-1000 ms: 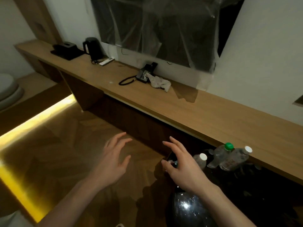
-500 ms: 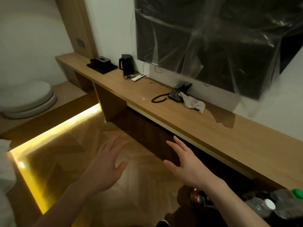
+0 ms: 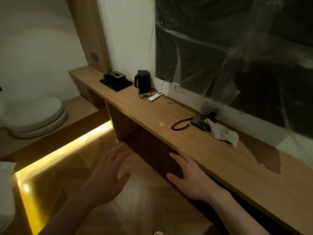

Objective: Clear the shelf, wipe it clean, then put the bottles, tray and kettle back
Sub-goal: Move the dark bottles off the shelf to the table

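Note:
A long wooden shelf (image 3: pixel 220 160) runs along the wall. At its far end stands a black kettle (image 3: pixel 143 80), with a black tray (image 3: pixel 116 83) to its left carrying a black box and a dark cup. A crumpled white cloth (image 3: pixel 223 133) lies mid-shelf beside a black telephone (image 3: pixel 201 121). My left hand (image 3: pixel 108 177) and my right hand (image 3: pixel 191 177) hover empty over the floor, fingers spread, in front of the shelf's edge. No bottles are in view.
A white remote (image 3: pixel 155 96) and a cable lie right of the kettle. A plastic-wrapped dark screen (image 3: pixel 237 48) hangs above the shelf. A toilet (image 3: pixel 33 116) sits on a raised platform at left, edged by a glowing yellow light strip (image 3: pixel 67 148).
The view has lifted and turned left, away from the bottles on the floor at lower right, which have left the frame. Both hands stay open and empty.

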